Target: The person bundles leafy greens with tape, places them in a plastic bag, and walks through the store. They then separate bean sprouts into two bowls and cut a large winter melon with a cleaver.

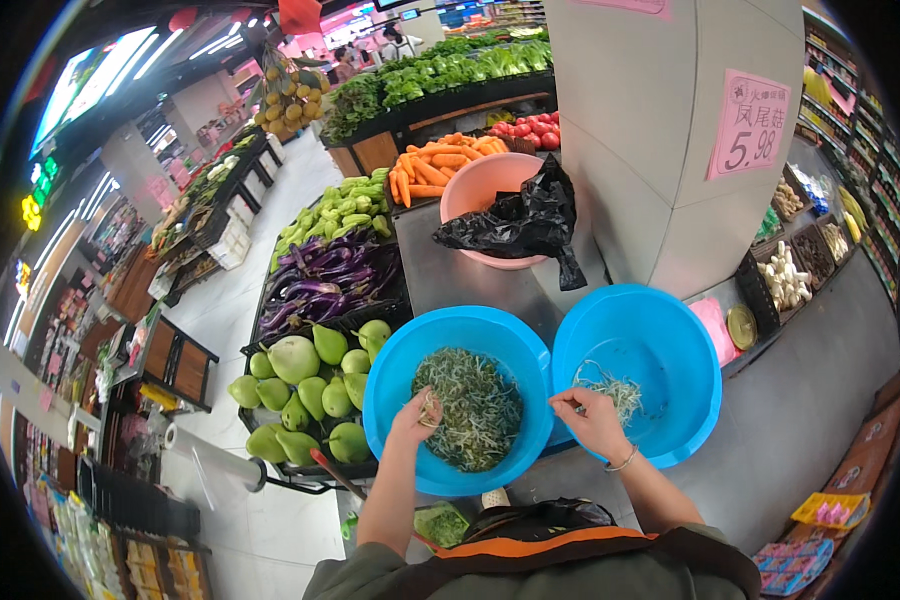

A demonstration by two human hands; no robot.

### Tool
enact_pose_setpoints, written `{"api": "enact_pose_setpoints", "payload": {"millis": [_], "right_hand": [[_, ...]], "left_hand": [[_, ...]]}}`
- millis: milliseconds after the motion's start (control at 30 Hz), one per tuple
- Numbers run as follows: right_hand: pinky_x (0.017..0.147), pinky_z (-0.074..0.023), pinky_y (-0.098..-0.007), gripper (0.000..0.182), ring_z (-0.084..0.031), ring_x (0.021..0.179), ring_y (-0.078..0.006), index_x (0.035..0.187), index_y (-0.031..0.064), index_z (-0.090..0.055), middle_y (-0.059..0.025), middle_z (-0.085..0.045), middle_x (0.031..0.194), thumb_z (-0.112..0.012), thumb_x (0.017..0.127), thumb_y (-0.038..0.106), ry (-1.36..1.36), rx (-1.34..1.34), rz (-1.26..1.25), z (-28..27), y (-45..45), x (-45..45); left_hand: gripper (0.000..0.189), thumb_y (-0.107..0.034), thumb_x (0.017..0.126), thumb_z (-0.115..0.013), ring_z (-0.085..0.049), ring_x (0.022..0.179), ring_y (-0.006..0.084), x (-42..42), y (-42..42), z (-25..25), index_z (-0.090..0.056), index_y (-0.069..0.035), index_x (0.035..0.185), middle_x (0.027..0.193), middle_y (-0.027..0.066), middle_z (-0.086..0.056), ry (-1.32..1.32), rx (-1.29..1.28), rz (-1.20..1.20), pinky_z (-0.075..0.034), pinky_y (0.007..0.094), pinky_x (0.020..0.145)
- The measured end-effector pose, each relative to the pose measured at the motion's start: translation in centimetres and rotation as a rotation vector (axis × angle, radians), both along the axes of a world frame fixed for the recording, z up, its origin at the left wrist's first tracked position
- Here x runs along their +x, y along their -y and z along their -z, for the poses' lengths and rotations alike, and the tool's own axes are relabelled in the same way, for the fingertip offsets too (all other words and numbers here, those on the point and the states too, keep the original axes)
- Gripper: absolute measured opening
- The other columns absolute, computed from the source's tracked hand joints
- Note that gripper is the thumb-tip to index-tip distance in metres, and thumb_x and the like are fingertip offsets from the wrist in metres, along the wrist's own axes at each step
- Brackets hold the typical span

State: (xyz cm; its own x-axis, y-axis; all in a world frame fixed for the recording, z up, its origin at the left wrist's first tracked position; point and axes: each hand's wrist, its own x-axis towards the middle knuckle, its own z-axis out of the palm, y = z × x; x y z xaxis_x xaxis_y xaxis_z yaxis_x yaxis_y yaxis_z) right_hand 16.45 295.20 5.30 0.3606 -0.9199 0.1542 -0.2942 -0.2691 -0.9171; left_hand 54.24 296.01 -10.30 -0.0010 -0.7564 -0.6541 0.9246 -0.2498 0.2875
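Note:
Two blue plastic basins stand side by side before me. The left blue basin (pixel 386 375) holds a heap of bean sprouts (pixel 472 420) mixed with dark green husks. My left hand (pixel 420 415) is over the left side of this heap, its fingers curled around some pale sprouts. In the right blue basin (pixel 634 307) lies a small pile of pale, cleaner sprouts (pixel 619 397) with a few dark specks beside it. My right hand (pixel 589 421) is above the near left rim of that basin, thumb and forefinger pinched together; whether anything is between them is too small to tell.
A pink basin (pixel 465 187) with a black plastic bag (pixel 525 217) stands behind. Eggplants (pixel 322 285), green gourds (pixel 311 390) and carrots (pixel 435 165) fill crates at left and back. A tiled pillar (pixel 630 135) rises at back right. A plastic bag roll (pixel 210 454) juts out at left.

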Motion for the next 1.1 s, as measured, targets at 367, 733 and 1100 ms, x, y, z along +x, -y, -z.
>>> {"api": "enact_pose_setpoints", "payload": {"millis": [367, 733, 1100], "right_hand": [[0.060, -0.0486, -0.0258, 0.017, -0.061, 0.069, -0.0104, 0.092, 0.0006, -0.069, -0.0070, -0.069, 0.082, -0.065, 0.086, 0.016, 0.064, 0.082, -0.064, 1.7, -1.4, -16.0], [0.062, -0.0490, -0.0263, 0.016, -0.064, 0.073, -0.0132, 0.096, -0.0010, -0.067, -0.0090, -0.068, 0.083, -0.059, 0.089, 0.011, 0.088, -0.168, -0.042, 0.5, 3.1, -18.3], [0.065, -0.0491, -0.0274, 0.086, -0.064, 0.074, -0.0169, 0.144, -0.0059, -0.008, -0.0224, -0.049, 0.134, -0.064, 0.082, 0.016, 0.252, -0.862, -0.283, -25.0, 1.3, 5.1]], "left_hand": [[0.031, -0.018, 0.090, -0.063, -0.059, 0.072, 0.0128, -20.9, 2.2, -15.8, -0.055, -0.012, 0.120, 0.093, 0.0035, -0.060, 0.574, -0.233, 0.077, -0.045, 0.0229, 0.048], [0.053, -0.026, 0.086, -0.065, -0.050, 0.119, 0.0323, -33.4, 7.4, -13.1, -0.049, -0.010, 0.133, 0.136, 0.0136, -0.048, 2.134, -0.535, 0.832, -0.044, 0.0393, 0.095], [0.066, -0.035, 0.099, -0.041, -0.033, 0.133, 0.0329, -27.6, -15.3, -26.7, -0.005, -0.012, 0.150, 0.149, 0.0179, -0.023, 1.104, -0.703, -0.463, -0.029, 0.0428, 0.109]]}}
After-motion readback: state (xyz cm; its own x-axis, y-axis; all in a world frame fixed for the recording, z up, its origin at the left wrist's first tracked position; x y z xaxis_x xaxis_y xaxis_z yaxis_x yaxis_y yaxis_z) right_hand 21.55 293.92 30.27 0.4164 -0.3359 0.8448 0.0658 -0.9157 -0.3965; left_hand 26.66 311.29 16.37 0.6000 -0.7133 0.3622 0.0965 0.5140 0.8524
